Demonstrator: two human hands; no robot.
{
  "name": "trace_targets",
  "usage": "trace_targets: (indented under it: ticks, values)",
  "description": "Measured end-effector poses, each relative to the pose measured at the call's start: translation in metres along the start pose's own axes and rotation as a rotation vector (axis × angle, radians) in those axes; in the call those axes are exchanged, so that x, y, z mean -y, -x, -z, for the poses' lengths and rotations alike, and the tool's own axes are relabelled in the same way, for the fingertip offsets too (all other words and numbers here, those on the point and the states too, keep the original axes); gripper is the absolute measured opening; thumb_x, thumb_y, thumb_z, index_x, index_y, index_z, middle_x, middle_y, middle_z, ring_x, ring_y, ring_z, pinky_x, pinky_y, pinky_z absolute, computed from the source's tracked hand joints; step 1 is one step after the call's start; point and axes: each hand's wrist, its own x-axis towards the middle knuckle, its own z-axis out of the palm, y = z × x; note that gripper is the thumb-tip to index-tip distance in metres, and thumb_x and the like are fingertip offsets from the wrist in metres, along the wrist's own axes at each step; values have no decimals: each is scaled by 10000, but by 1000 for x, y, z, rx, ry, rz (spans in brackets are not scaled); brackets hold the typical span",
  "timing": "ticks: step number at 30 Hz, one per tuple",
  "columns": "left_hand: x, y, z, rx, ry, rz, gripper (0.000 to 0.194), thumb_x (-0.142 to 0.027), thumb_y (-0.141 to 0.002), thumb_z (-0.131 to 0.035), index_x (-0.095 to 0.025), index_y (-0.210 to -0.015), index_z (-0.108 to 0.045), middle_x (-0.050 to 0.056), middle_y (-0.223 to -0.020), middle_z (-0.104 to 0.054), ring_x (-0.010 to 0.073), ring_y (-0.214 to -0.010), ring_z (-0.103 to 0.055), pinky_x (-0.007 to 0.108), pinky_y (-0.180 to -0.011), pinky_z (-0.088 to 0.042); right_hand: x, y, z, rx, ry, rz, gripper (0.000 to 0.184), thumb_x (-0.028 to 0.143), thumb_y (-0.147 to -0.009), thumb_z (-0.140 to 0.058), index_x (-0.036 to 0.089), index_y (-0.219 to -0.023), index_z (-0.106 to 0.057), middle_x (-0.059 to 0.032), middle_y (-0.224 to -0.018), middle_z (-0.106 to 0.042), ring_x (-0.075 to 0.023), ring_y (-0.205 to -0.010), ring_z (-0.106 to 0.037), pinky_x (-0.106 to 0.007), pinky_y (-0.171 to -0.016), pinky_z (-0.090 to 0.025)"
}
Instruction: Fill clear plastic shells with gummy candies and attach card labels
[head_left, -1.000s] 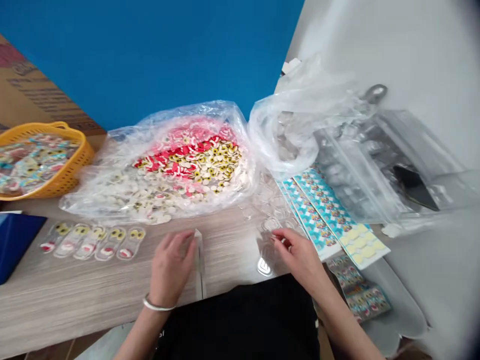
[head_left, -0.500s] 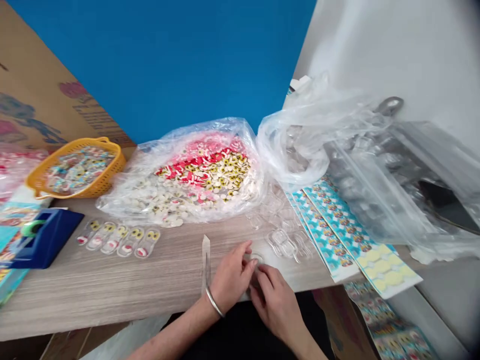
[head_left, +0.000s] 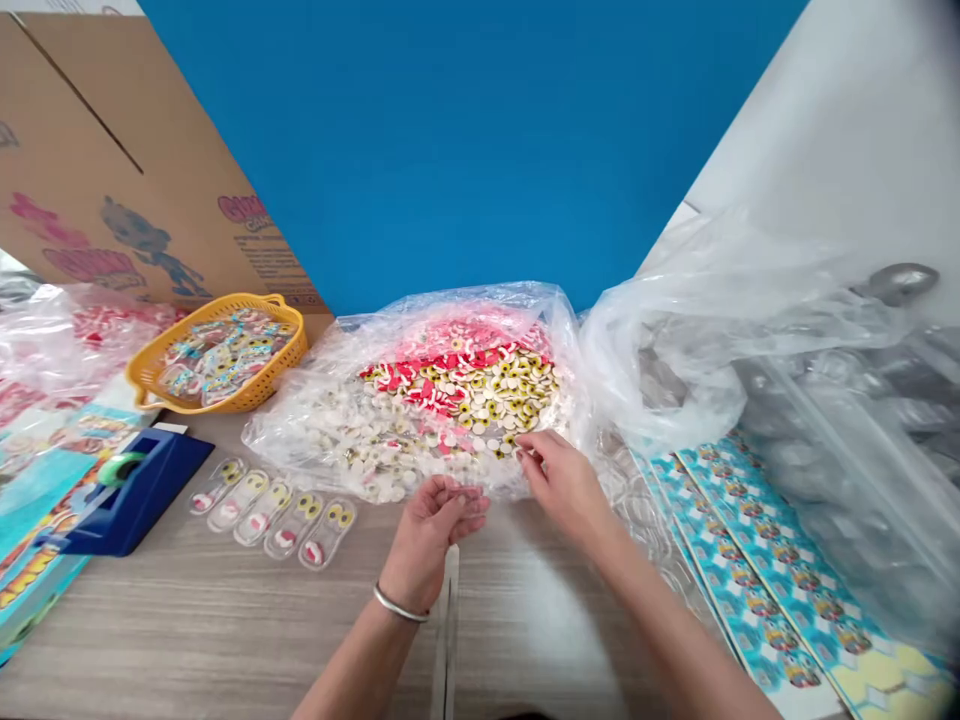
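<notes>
My right hand (head_left: 564, 488) reaches forward over the front edge of a crumpled clear plastic bag (head_left: 300, 440), its thumb and fingertips (head_left: 523, 449) drawn close together, almost in a pinch. They are right at the heap of small, flat yellow, white and red cartoon-printed pieces (head_left: 480, 392) inside the bag. I cannot tell from this view whether they have hold of a piece.

My left hand (head_left: 433, 530), with a thin silver bangle (head_left: 397, 604) on the wrist, hangs just in front of the bag, half curled and palm up. No piece shows in it, though the curled fingers could hide something small.

On the light wood-grain table (head_left: 540, 640) in front of me, 5 clear plastic foot-shaped blanks (head_left: 274, 518), each set with yellow and red pieces, lie in a slanted row to my left. Beyond them sit a dark blue tape dispenser (head_left: 135, 510) and an orange plastic basket (head_left: 296, 340) of finished-looking pieces. To my right are loose clear plastic shapes (head_left: 637, 510) and long teal printed sheets (head_left: 757, 575). A narrow pale strip (head_left: 447, 640) lies upright in the view, just below my hands.

With pieces this small and this loose, a light fingertip pinch at the edge of the heap works best. It keeps the plastic from dragging and the rest from sliding. Keeping my left palm low and cupped gives any piece a close place to land.
</notes>
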Motion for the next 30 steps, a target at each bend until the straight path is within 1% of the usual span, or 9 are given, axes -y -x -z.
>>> trace_targets:
  ticks: [3, 6, 11, 16, 19, 22, 25, 27, 30]
  values:
    - [-3, -14, 1, 11, 20, -12, 467, -279, -694, -800, -220, -1100, -577, 36, -896, -733, 201, -827, -716, 316, -742, -550, -15, -42, -10, 207, 273, -25, 214, 127, -912, -501, 198, -1034, -662, -79, -1047, -634, -192, -954, -617, -280, -826, -443]
    - [-2, -22, 0, 26, 34, -1, 613, -271, -707, -786, -258, -1266, -535, 19, -877, -727, 205, -823, -719, 337, -770, -552, -22, -60, -22, 323, 421, -36, 153, 139, -904, -520, 188, -946, -659, -102, -1059, -611, -206, -901, -622, -282, -748, -427]
    - [-4, -28, -1, 15, 26, 3, 525, -258, -692, -779, -261, -1170, -563, 32, -991, -718, 203, -804, -722, 320, -728, -547, -25, -65, -19, 306, 396, -68, 165, 103, -901, -487, 165, -980, -619, -86, -975, -638, -182, -840, -614, -262, -704, -395]
    - [-2, -32, -1, -37, 20, 9, 428, -382, -715, -761, -230, -1064, -564, 51, -994, -727, 215, -787, -725, 364, -730, -561, -19, -68, -15, 383, 268, 79, 172, 130, -890, -517, 216, -951, -654, -27, -935, -661, -160, -881, -613, -239, -744, -392]
    - [-1, -35, -1, -32, -1, -1, 499, -363, -726, -755, -235, -1169, -564, 64, -1011, -725, 222, -843, -721, 371, -768, -556, -16, -68, -25, 459, 370, 113, 158, 162, -888, -536, 221, -919, -680, -57, -951, -666, -193, -848, -627, -267, -705, -398]
    - [-2, -36, -2, 4, -10, -9, 618, -312, -738, -736, -260, -1319, -533, 66, -1053, -717, 216, -898, -708, 352, -799, -545, -18, -69, -32, 434, 384, 85, 193, 145, -898, -508, 199, -925, -690, -84, -965, -670, -202, -832, -635, -282, -708, -415]
    - [-4, -37, -5, 14, -6, -8, 637, -275, -727, -726, -273, -1338, -545, 66, -1082, -711, 201, -900, -698, 329, -793, -538, -21, -70, -29, 325, 256, 43, 225, 110, -901, -477, 177, -914, -691, -81, -956, -675, -192, -896, -628, -283, -785, -433]
    - [-4, -36, -8, 6, -15, -27, 590, -265, -724, -709, -268, -1298, -572, 67, -1100, -706, 196, -880, -694, 319, -766, -539, -18, -68, -22, 253, 54, 16, 214, 116, -898, -483, 177, -933, -685, -54, -921, -681, -174, -885, -621, -276, -800, -445]
    - [-3, -36, -12, 19, -41, -69, 480, -258, -725, -684, -251, -1199, -606, 71, -1129, -697, 191, -855, -686, 302, -718, -541, -6, -60, -14, 299, -231, 30, 205, 117, -878, -508, 200, -924, -690, -8, -853, -682, -150, -812, -614, -258, -755, -456]
